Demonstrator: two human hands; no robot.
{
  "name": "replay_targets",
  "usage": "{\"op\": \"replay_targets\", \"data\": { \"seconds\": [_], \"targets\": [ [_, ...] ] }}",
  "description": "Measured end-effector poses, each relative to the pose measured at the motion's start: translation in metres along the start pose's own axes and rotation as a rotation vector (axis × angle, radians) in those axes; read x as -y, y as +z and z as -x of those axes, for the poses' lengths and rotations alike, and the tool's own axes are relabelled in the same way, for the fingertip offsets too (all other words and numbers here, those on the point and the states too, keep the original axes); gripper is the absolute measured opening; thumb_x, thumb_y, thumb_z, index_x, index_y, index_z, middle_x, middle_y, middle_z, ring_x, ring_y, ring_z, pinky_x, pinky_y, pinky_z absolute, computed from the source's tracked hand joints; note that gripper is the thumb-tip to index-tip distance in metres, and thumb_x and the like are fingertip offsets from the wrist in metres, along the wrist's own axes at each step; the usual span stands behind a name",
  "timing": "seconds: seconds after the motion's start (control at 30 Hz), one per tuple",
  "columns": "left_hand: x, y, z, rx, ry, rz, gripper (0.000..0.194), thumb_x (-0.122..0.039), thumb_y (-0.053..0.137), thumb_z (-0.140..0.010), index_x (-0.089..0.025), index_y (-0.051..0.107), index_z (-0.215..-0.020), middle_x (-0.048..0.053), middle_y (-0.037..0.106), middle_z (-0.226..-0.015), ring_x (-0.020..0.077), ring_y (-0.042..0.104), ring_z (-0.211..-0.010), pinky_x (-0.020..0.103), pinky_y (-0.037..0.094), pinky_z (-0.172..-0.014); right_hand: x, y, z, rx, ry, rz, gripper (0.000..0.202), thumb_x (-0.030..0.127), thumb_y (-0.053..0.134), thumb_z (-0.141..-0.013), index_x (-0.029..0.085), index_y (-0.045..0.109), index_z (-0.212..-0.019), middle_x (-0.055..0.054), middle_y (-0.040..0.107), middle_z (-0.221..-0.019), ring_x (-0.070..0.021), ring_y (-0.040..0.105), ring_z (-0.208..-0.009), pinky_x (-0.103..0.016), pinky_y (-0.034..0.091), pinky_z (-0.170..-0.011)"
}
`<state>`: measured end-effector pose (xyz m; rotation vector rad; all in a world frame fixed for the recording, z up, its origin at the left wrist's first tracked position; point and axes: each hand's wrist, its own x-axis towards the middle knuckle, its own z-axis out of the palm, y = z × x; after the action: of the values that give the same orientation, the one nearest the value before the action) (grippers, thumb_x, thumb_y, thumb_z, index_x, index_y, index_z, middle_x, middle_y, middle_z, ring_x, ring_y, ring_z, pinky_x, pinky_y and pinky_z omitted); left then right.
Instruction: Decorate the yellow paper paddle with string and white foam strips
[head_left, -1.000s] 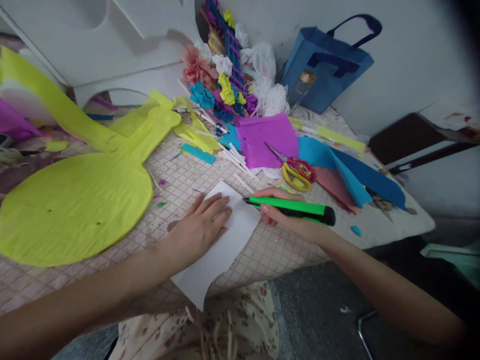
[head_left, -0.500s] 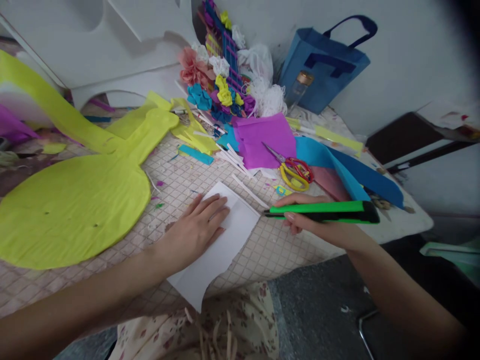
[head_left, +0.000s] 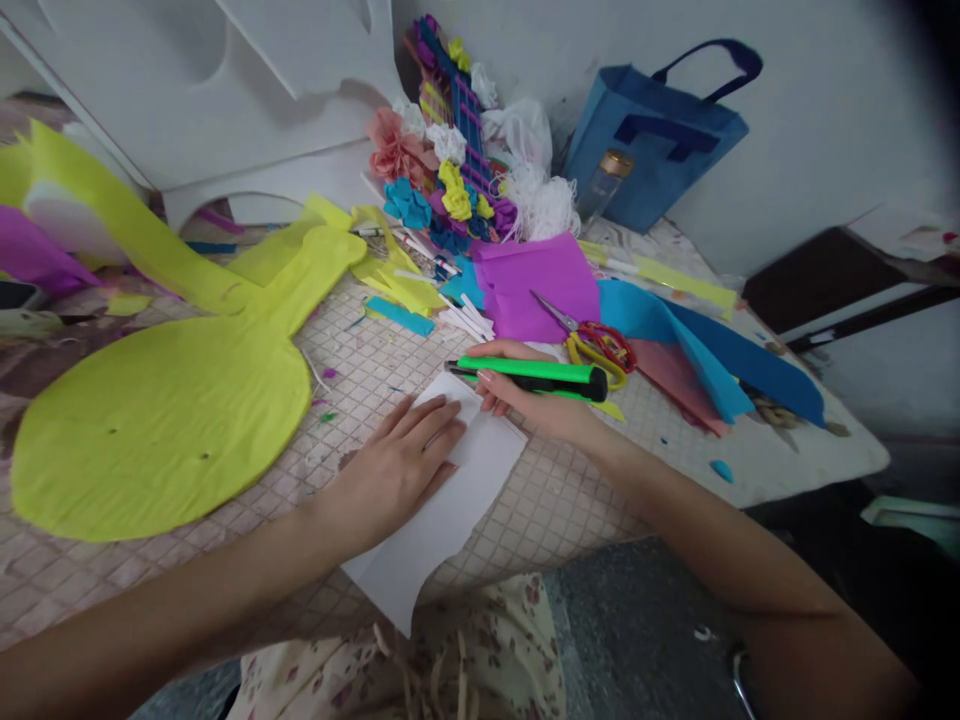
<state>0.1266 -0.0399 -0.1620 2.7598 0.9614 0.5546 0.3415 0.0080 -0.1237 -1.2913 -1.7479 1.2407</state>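
Observation:
My left hand (head_left: 409, 460) lies flat with fingers stretched over a folded sheet of white paper (head_left: 457, 500), pressing it on the table near its front edge. In my right hand (head_left: 517, 390) is a green and black utility knife (head_left: 555, 378), held with its tip pointing left. That tip is at the far top corner of the paper; whether the blade is inside the fold or on top, I cannot tell. Just beyond the right hand lie scissors (head_left: 596, 345) with red and yellow handles. Thin white paper strips (head_left: 469, 318) lie behind the paper.
A yellow guitar-like shape (head_left: 161, 420) covers the table's left side. Purple crepe paper (head_left: 536, 285), blue paper (head_left: 645, 315) and a bundle of paper flowers (head_left: 450, 190) lie farther back. A blue bag (head_left: 652, 140) and a glass bottle (head_left: 606, 185) stand at the back right.
My right hand has moved left with the utility knife, from the paper's right corner to its far corner. My left hand stays on the paper. The view has shifted slightly.

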Motion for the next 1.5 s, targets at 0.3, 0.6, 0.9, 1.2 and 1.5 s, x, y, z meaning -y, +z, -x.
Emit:
{"op": "replay_targets", "data": {
  "seconds": [0.3,0.6,0.9,1.2,1.5],
  "targets": [
    [-0.001,0.000,0.000,0.000,0.006,-0.017,0.033,-0.024,0.046,-0.095,-0.011,0.053,-0.125,0.016,0.052,-0.136,0.0293,0.046,-0.129,0.055,0.034,-0.109,0.000,0.002,-0.005,0.012,0.018,0.026,0.037,0.046,0.057,-0.085,0.021,0.060,-0.112,-0.001,0.065,-0.079,-0.0101,0.062,-0.063,-0.021,0.053,-0.053],
    [-0.001,0.001,0.000,-0.004,0.011,-0.026,0.033,-0.025,0.044,-0.096,-0.010,0.052,-0.124,0.017,0.051,-0.137,0.0301,0.045,-0.129,0.056,0.035,-0.108,-0.009,-0.001,-0.013,0.086,0.004,0.062,0.037,0.045,0.055,-0.087,0.022,0.057,-0.115,0.001,0.063,-0.080,-0.0094,0.061,-0.062,-0.020,0.051,-0.052],
    [-0.001,-0.001,0.001,0.015,-0.005,-0.027,0.032,-0.024,0.044,-0.096,-0.012,0.052,-0.124,0.016,0.051,-0.137,0.0294,0.045,-0.130,0.055,0.035,-0.108,0.006,-0.031,0.004,0.070,0.015,0.034,0.031,0.039,0.056,-0.088,0.017,0.060,-0.108,0.001,0.061,-0.070,-0.0080,0.059,-0.053,-0.020,0.050,-0.049],
    [-0.003,-0.008,0.002,-0.102,-0.124,0.157,0.040,-0.024,0.055,-0.090,-0.017,0.044,-0.128,0.017,0.034,-0.148,0.0312,0.036,-0.135,0.051,0.040,-0.105,-0.010,-0.009,0.001,-0.212,-0.050,-0.079,0.047,0.047,0.059,-0.084,0.023,0.056,-0.125,-0.003,0.068,-0.087,-0.0099,0.063,-0.060,-0.022,0.055,-0.053],
    [0.009,-0.015,-0.002,-0.100,-0.365,0.155,0.059,-0.030,0.066,-0.081,-0.020,0.039,-0.132,0.011,0.055,-0.123,0.0290,0.053,-0.112,0.048,0.046,-0.095,-0.022,-0.002,0.004,-0.202,-0.258,0.222,0.028,0.036,0.059,-0.086,0.023,0.063,-0.111,-0.001,0.067,-0.081,-0.0123,0.062,-0.065,-0.026,0.052,-0.063]
  ]
}}
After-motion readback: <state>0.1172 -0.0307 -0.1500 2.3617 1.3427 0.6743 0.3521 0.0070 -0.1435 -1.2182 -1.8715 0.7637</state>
